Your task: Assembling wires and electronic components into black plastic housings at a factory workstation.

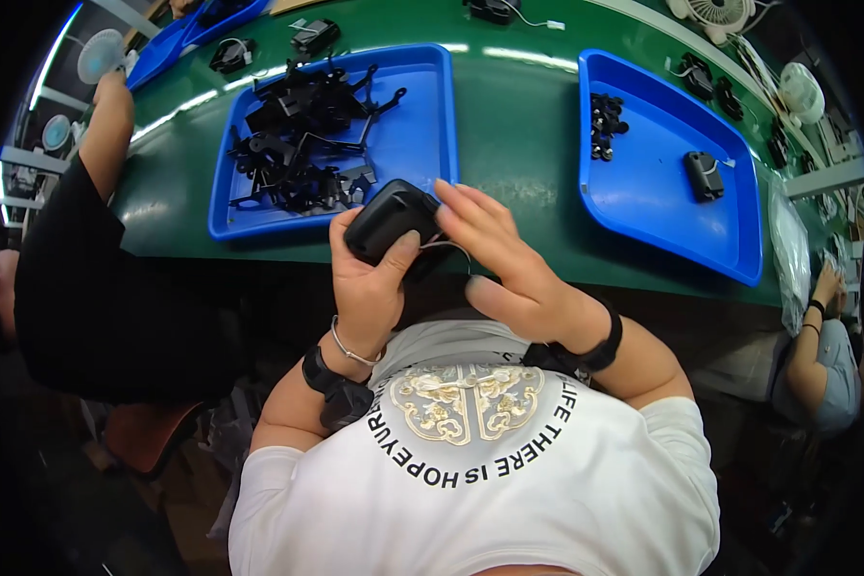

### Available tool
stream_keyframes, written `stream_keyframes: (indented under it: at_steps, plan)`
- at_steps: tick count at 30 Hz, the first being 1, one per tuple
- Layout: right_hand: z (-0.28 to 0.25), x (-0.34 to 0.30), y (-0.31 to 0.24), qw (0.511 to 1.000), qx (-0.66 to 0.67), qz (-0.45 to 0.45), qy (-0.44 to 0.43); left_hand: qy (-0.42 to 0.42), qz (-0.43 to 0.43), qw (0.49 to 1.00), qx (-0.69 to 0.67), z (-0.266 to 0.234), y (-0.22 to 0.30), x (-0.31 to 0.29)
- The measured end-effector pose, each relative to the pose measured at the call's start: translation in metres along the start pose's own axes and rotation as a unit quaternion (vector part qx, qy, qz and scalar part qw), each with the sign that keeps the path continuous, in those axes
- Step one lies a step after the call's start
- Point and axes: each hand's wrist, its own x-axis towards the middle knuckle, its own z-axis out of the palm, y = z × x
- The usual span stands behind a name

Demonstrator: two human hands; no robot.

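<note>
A rounded black plastic housing with a thin pale cable trailing from its side is held in my left hand. The left thumb presses on its near face and the fingers wrap behind it. My right hand has its fingers stretched out, the fingertips at the housing's right edge, and its thumb stands apart near the cable. Whether the right fingertips pinch any small part is hidden. Just beyond the housing is a blue tray with a heap of black plastic brackets.
To the right, another blue tray holds small black parts and a black unit with a cable. More black units lie along the back of the green table. Co-workers' arms show at left and right.
</note>
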Motion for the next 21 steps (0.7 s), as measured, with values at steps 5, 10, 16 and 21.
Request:
stream_keyframes:
  at_steps: [5,10,16,21]
  plan:
    - [-0.003,0.009,0.004,0.988,-0.127,0.082,0.025,0.003,0.016,0.999,0.028,-0.001,-0.006,-0.002]
    - [0.000,0.011,-0.002,1.000,-0.011,-0.013,-0.006,-0.005,0.007,1.000,0.023,-0.004,0.000,0.003]
    - [0.000,0.011,0.006,0.991,-0.103,0.084,0.008,-0.003,0.047,0.996,0.072,-0.004,-0.005,0.001]
    - [0.003,0.014,-0.008,0.999,-0.007,-0.031,-0.032,-0.025,0.052,0.996,0.071,-0.003,-0.001,0.002]
